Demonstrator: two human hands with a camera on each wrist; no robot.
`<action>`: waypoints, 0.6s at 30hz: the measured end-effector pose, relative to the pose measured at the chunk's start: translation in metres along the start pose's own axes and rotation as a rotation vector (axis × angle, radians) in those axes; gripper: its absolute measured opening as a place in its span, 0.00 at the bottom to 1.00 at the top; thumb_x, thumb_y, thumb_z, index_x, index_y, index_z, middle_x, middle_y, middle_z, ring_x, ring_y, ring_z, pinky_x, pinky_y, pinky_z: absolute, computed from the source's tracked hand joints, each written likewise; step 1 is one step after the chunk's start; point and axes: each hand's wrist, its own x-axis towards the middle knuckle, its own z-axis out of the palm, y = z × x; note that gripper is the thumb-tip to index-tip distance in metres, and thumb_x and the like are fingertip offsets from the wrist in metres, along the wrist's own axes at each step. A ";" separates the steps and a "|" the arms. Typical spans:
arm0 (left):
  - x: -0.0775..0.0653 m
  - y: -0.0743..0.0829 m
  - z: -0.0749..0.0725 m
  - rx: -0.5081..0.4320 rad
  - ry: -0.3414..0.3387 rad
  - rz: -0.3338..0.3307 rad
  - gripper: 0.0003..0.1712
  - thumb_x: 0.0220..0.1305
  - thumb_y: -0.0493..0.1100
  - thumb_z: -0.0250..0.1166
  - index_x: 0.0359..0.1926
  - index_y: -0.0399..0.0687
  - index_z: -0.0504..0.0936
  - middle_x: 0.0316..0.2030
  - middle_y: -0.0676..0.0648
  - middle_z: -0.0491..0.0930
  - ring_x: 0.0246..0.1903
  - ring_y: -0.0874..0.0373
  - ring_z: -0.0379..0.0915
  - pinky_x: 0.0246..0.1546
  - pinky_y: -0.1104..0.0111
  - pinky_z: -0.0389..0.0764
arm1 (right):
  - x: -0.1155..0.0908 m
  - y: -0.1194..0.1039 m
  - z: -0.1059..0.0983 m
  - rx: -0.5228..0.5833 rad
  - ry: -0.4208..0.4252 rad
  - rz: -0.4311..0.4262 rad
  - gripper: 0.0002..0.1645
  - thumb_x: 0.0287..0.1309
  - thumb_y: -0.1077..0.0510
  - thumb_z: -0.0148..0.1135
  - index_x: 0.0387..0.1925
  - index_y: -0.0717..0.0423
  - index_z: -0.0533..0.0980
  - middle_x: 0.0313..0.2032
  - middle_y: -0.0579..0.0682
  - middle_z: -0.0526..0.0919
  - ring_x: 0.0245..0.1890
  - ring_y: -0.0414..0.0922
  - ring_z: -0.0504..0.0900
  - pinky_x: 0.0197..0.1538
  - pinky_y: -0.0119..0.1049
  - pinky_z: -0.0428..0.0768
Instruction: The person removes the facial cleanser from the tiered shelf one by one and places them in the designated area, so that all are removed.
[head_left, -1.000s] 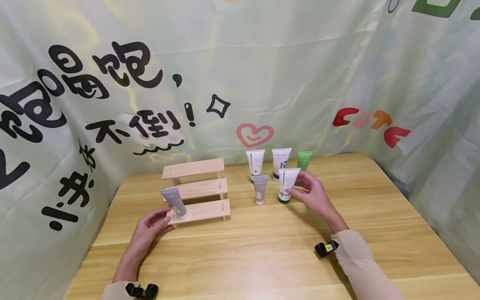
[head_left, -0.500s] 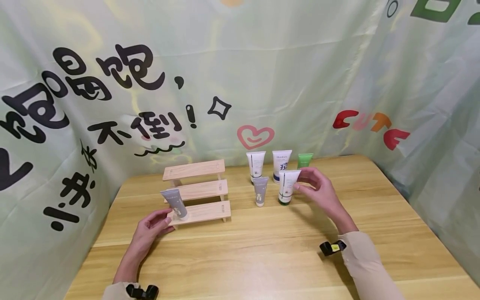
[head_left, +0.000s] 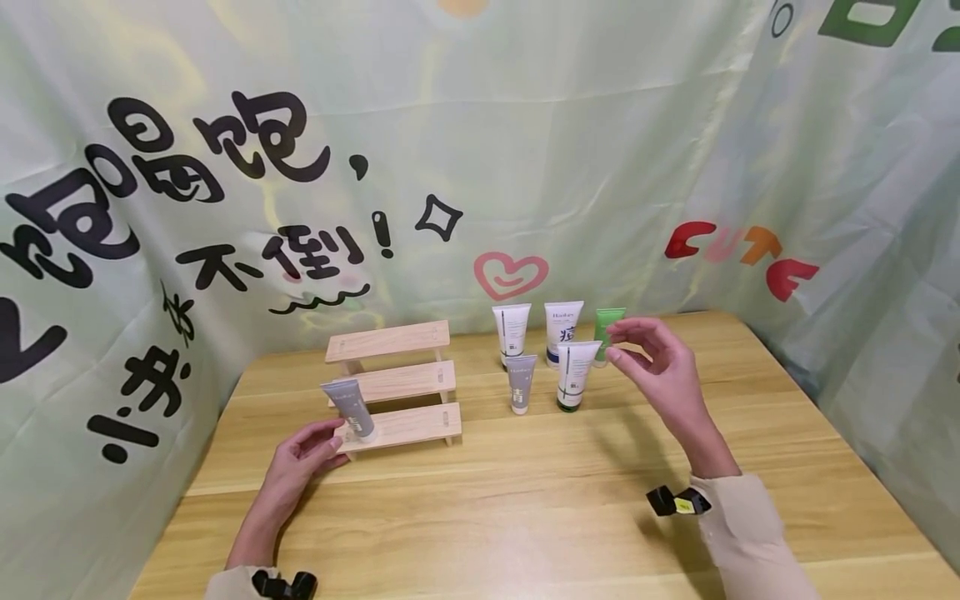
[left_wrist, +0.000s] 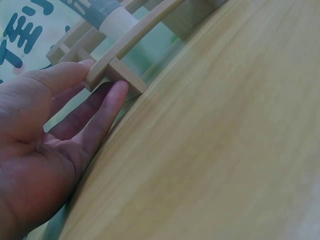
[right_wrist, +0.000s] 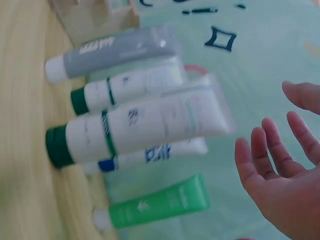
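My left hand (head_left: 303,457) grips the left end of the lowest step of a three-tier wooden shelf (head_left: 412,422). In the left wrist view the thumb lies by the board's end and a fingertip touches the leg. A grey tube (head_left: 350,408) stands cap-down on that step, close to the hand. My right hand (head_left: 663,375) is in the air with nothing in it, fingers loosely bent. Nearest to it are a white tube with a green cap (head_left: 576,375) and a green tube (right_wrist: 160,202); the right wrist view shows a gap between hand and tubes.
Standing on the wooden table (head_left: 510,508) are another grey tube (head_left: 520,383), a second white green-capped tube (head_left: 512,331) and a white tube with a blue band (head_left: 562,329). A printed curtain (head_left: 600,167) hangs behind the table and at its sides.
My right hand has let go of the front white tube and drawn back up and to the right. That tube stays upright on the table. My left hand has kept its place on the shelf.
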 end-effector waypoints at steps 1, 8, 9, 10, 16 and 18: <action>0.000 0.000 0.000 0.001 0.003 -0.001 0.29 0.70 0.35 0.67 0.66 0.25 0.69 0.56 0.50 0.79 0.50 0.57 0.82 0.51 0.58 0.88 | -0.001 -0.003 0.002 0.011 -0.002 -0.013 0.22 0.63 0.72 0.66 0.57 0.72 0.73 0.52 0.60 0.81 0.52 0.51 0.80 0.55 0.28 0.85; 0.000 0.001 -0.002 0.015 0.006 -0.013 0.30 0.71 0.36 0.67 0.67 0.26 0.69 0.56 0.51 0.79 0.50 0.57 0.82 0.51 0.59 0.88 | -0.007 -0.017 0.031 0.059 -0.109 -0.036 0.21 0.64 0.73 0.65 0.57 0.70 0.73 0.53 0.66 0.79 0.53 0.51 0.80 0.58 0.33 0.85; -0.001 0.001 -0.003 0.015 0.005 -0.012 0.30 0.71 0.36 0.67 0.67 0.26 0.69 0.56 0.51 0.79 0.50 0.57 0.82 0.51 0.59 0.88 | -0.009 -0.017 0.036 0.056 -0.131 -0.031 0.21 0.64 0.73 0.65 0.58 0.69 0.73 0.53 0.67 0.79 0.53 0.51 0.81 0.58 0.34 0.85; -0.001 0.001 -0.003 0.017 0.007 -0.010 0.30 0.71 0.36 0.67 0.67 0.26 0.69 0.56 0.51 0.79 0.50 0.57 0.82 0.51 0.59 0.88 | -0.011 -0.017 0.041 0.055 -0.155 -0.025 0.21 0.64 0.72 0.65 0.58 0.68 0.73 0.53 0.68 0.79 0.53 0.52 0.81 0.58 0.35 0.85; 0.001 -0.001 -0.002 0.025 0.003 -0.008 0.29 0.70 0.37 0.67 0.66 0.27 0.70 0.56 0.48 0.79 0.50 0.56 0.82 0.51 0.57 0.88 | -0.019 -0.013 0.074 0.056 -0.279 -0.021 0.21 0.62 0.73 0.67 0.56 0.64 0.75 0.52 0.65 0.80 0.52 0.59 0.80 0.55 0.39 0.88; 0.001 -0.001 -0.002 0.027 0.007 -0.013 0.29 0.70 0.37 0.68 0.66 0.27 0.71 0.57 0.47 0.79 0.50 0.56 0.82 0.51 0.57 0.88 | -0.019 -0.010 0.085 0.056 -0.316 -0.022 0.22 0.62 0.72 0.68 0.56 0.62 0.75 0.51 0.62 0.81 0.51 0.60 0.80 0.55 0.41 0.88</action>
